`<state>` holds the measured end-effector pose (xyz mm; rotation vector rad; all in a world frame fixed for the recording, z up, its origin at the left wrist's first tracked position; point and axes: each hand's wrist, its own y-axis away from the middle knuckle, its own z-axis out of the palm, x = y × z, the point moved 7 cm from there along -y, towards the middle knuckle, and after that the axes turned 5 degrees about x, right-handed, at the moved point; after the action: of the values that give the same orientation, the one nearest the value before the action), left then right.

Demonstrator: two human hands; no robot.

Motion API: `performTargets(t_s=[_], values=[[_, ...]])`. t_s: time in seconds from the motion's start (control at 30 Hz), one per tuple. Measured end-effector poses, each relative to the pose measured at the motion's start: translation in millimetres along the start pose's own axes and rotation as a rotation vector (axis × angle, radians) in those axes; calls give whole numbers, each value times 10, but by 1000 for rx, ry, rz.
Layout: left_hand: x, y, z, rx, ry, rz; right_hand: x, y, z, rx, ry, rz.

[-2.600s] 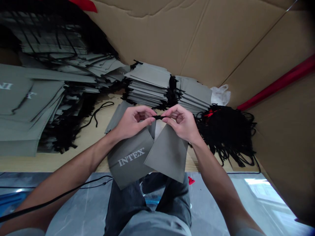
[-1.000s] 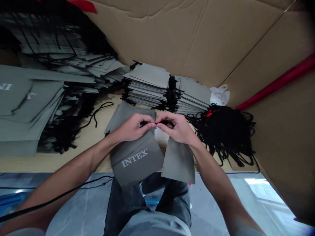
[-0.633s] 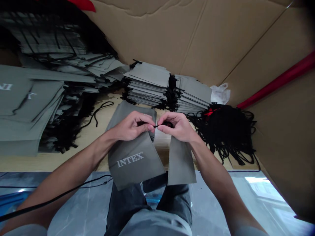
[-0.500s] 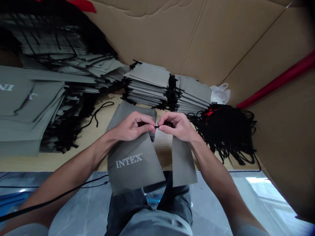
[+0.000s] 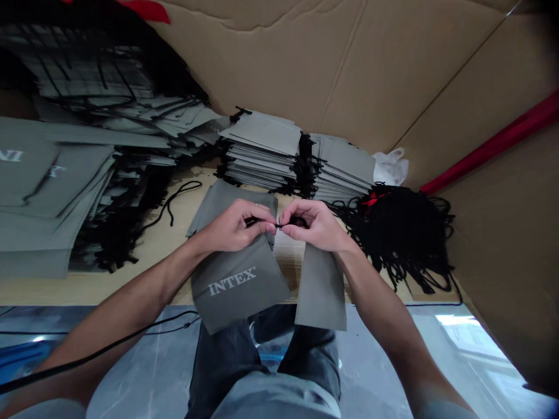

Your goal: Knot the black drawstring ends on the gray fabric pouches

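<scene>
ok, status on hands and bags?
Left hand, right hand: both pinch the black cord. Printed bag and plain bag hang under them. Bag stacks behind, cord pile right, untouched.

The person is wearing dark grey trousers [image 5: 227,355] and a light grey short-sleeved top [image 5: 271,402]. The forearms [image 5: 131,302] are showing bare, and the left hand [image 5: 231,228] is wearing a thin ring [image 5: 256,204].

I can read one word cleanly: INTEX, in white capitals with a small mark after the X. It is printed on the grey pouch [image 5: 236,285] hanging from the left hand [image 5: 231,227]. Far left, the top bag of the grey stack [image 5: 65,180] shows white letters, possibly the same brand upside down, cut off by the frame edge.
</scene>
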<state>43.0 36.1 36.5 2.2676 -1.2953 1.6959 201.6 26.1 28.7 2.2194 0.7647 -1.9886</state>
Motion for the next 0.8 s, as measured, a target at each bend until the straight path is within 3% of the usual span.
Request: performTargets(t_s=[0.47,0.63,0.8], values=[[64,7,-2,-4,36,51,29,-9,4,-5,22,-8],[47,19,-24,-62,91,-9,-37,-16,38,-3,15,-13],[-45,13,-56,-39,56,-92,-20,-10,2,-12,-5,22]])
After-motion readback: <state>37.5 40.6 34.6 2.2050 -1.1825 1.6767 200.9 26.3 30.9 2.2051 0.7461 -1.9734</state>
